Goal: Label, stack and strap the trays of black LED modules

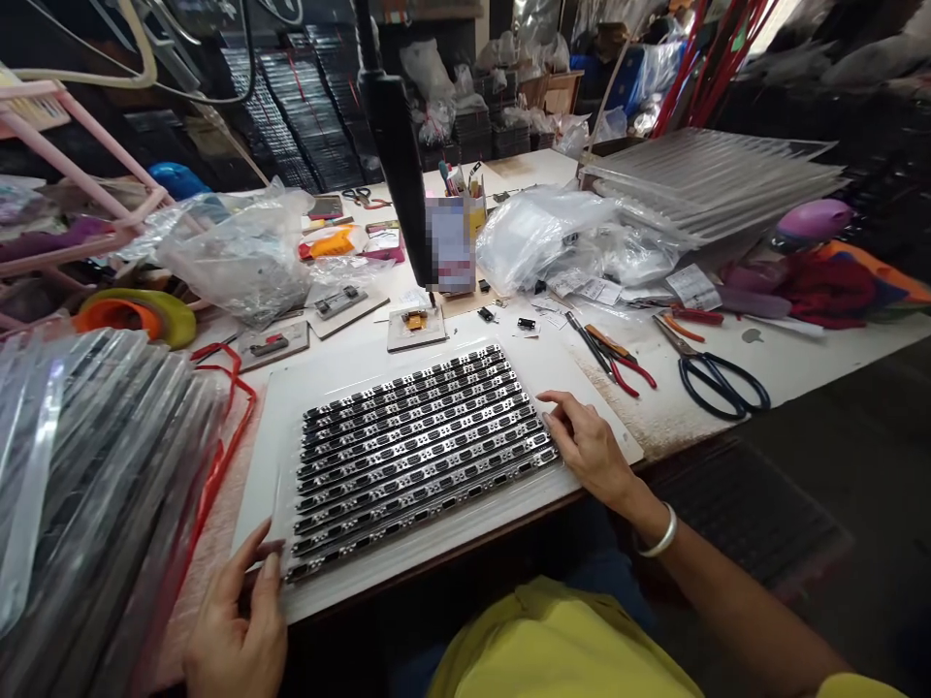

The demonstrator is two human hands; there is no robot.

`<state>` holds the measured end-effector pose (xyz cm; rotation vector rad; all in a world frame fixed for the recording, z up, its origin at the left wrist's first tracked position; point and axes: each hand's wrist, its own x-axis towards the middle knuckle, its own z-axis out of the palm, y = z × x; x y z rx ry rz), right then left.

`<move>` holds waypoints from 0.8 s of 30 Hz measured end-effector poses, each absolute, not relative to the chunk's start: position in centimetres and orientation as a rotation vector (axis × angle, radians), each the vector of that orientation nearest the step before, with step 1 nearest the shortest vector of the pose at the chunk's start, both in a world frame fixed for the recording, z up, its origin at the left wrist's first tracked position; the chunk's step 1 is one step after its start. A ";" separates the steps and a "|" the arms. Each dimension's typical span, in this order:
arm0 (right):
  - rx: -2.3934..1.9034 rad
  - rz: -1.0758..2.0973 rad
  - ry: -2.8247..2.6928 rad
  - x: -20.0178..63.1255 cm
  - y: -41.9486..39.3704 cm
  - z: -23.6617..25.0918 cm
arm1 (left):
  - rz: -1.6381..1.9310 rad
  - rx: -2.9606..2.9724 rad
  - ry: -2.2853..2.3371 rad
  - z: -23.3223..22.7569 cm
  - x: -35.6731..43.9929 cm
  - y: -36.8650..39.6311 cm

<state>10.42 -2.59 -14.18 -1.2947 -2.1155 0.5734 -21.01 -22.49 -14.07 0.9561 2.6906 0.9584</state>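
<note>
A clear plastic tray lies at a slant on a white board in front of me. Packed into it are several rows of black-and-silver connectors with metal faces. My right hand, with a pale bangle at the wrist, has its thumb and forefinger at the tray's right edge. At the near left corner, my left hand has thumb and forefinger against the tray's edge; its other fingers are partly hidden.
Bundled plastic trays stack up at left, beside red strapping. Scissors and pliers lie to the right. A black hanging power screwdriver points down over a small fixture. Clear bags and stacked trays stand behind.
</note>
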 end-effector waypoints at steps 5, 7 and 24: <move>-1.342 0.635 -2.090 10.1 -2.1 -14.1 | 1.024 1.022 2.667 -14.4 -21.1 -22.6; -1.352 0.619 -2.086 10.1 -2.1 -14.1 | 1.071 1.079 2.662 -14.6 -21.0 -22.4; -1.528 0.711 -1.952 11.2 -2.9 -15.4 | 1.335 1.070 2.468 -14.9 -20.1 -23.7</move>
